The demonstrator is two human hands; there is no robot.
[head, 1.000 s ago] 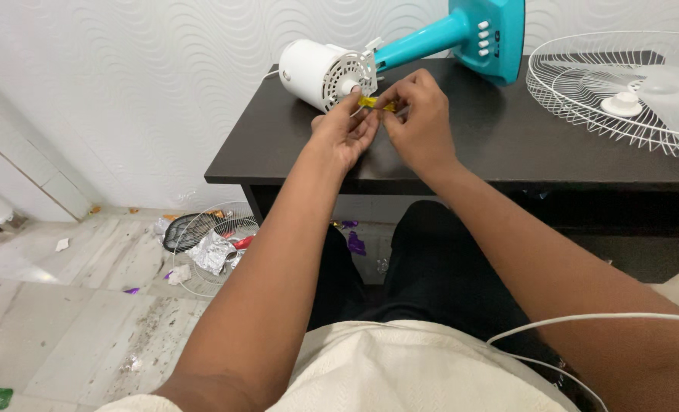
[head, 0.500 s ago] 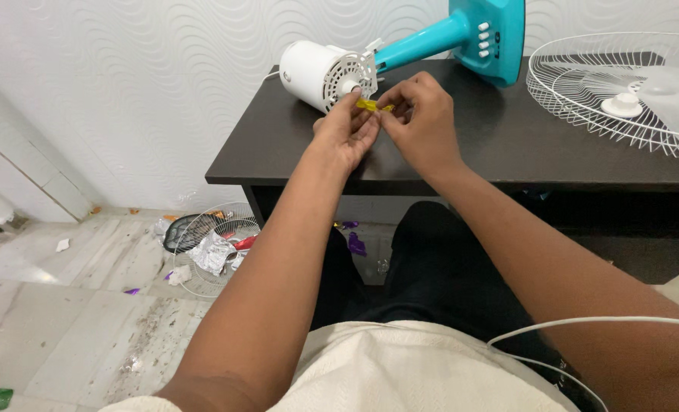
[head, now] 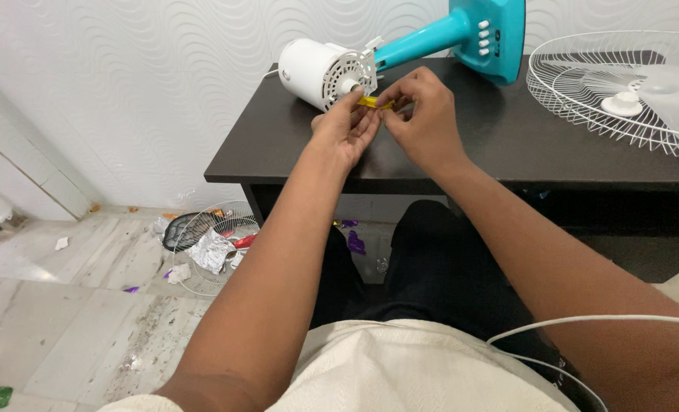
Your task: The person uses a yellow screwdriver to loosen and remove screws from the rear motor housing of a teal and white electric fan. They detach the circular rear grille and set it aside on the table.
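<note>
Small yellow strip, perhaps plastic, beside fan motor

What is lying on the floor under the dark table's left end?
A white wire fan grille holding crumpled foil and wrappers. Beneath the dark table itself, the person's legs hide the rest.

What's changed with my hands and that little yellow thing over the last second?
Barely anything. Both hands, left hand and right hand, still pinch the small yellow piece by the white fan motor, having edged slightly up toward it. The fan, grille and dark table stayed put.
</note>
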